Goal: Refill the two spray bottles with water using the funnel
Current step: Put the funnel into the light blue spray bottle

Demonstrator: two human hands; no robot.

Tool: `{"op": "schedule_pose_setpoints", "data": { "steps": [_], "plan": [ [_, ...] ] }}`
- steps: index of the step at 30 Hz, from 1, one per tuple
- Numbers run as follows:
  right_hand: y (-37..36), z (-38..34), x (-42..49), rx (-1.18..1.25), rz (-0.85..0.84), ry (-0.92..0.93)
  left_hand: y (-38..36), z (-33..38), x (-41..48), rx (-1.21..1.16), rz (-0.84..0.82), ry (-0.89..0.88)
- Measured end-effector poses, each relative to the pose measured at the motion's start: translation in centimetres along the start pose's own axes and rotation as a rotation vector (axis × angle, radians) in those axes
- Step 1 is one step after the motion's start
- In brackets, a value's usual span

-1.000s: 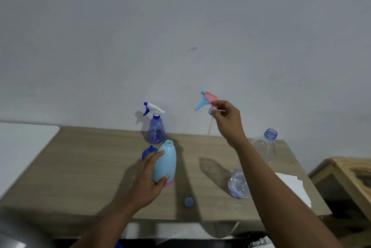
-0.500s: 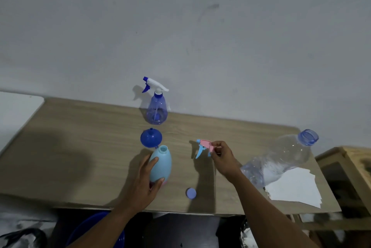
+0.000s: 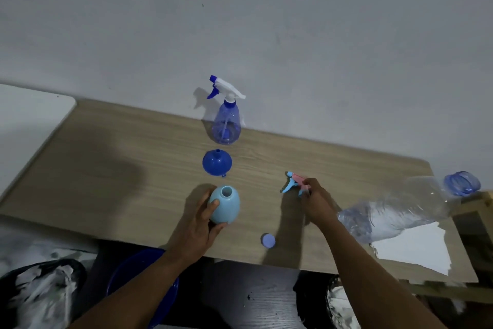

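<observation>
My left hand [image 3: 198, 224] grips the light blue spray bottle body [image 3: 225, 204], which stands upright on the wooden table [image 3: 133, 168] with its neck open. My right hand [image 3: 316, 202] pinches the pink and blue spray head [image 3: 293, 182] down at the table surface. A dark blue funnel [image 3: 216, 162] lies wide end down just behind the light blue bottle. Behind it, near the wall, stands a clear purple spray bottle [image 3: 226, 122] with its white and blue head on. A big clear water bottle [image 3: 405, 208] with an open blue neck stands at the right.
A small blue cap [image 3: 268, 240] lies near the table's front edge. White paper sheets [image 3: 416, 248] lie at the right front corner. Below the table edge are a blue basin [image 3: 138, 280] and crumpled bags. A wooden stand [image 3: 480, 211] is at the far right.
My right hand has brought the pink spray head down from up in the air to the table. My left hand stays on the light blue bottle. The view has tilted downward.
</observation>
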State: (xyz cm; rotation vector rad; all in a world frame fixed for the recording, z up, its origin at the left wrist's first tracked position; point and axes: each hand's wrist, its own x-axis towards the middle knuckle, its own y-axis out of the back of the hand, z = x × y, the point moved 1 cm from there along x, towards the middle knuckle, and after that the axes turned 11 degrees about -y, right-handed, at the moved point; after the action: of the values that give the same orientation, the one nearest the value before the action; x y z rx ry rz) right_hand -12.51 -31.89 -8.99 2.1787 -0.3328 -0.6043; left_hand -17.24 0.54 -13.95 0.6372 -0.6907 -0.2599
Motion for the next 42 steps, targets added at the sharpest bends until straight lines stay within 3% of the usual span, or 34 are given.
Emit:
{"op": "schedule_pose_setpoints", "data": {
  "steps": [3, 6, 10, 13, 16, 21, 25, 30, 36, 42],
  "plan": [
    [0.1, 0.2, -0.4, -0.137, 0.050, -0.025, 0.5, -0.8, -0.3, 0.034, -0.027, -0.020],
    [-0.1, -1.3, -0.8, -0.052, 0.092, 0.076, 0.6, -1.5, -0.6, 0.070, -0.043, -0.029],
    [-3.1, -6.1, -0.5, -0.064, -0.096, 0.335, 0.2, -1.6, -1.0, 0.125, -0.021, -0.011],
    [-6.2, -9.5, -0.3, -0.074, -0.276, 0.465, 0.0, -1.4, -0.9, 0.151, 0.023, -0.036],
    [-8.7, -11.7, -0.4, -0.166, -0.343, 0.540, -0.1, -1.7, -0.7, 0.225, -0.035, -0.016],
    [-11.0, -13.2, 0.2, -0.285, -0.291, 0.585, 0.3, -0.8, 0.6, 0.379, 0.000, -0.184],
    [-11.5, -13.5, 0.5, -0.317, -0.251, 0.615, 0.3, -1.2, 0.1, 0.266, 0.039, -0.064],
    [-9.3, -12.6, 0.1, -0.015, -0.162, 0.663, 0.3, -1.0, 0.1, 0.341, 0.033, -0.096],
    [-2.1, -13.3, -3.0, 0.590, -0.219, 0.269, 0.2, -1.4, -0.6, 0.223, -0.021, 0.018],
    [2.0, -13.9, -6.1, 0.885, -0.470, -0.013, -0.1, -2.2, -1.4, 0.181, -0.149, 0.089]
  ]
}}
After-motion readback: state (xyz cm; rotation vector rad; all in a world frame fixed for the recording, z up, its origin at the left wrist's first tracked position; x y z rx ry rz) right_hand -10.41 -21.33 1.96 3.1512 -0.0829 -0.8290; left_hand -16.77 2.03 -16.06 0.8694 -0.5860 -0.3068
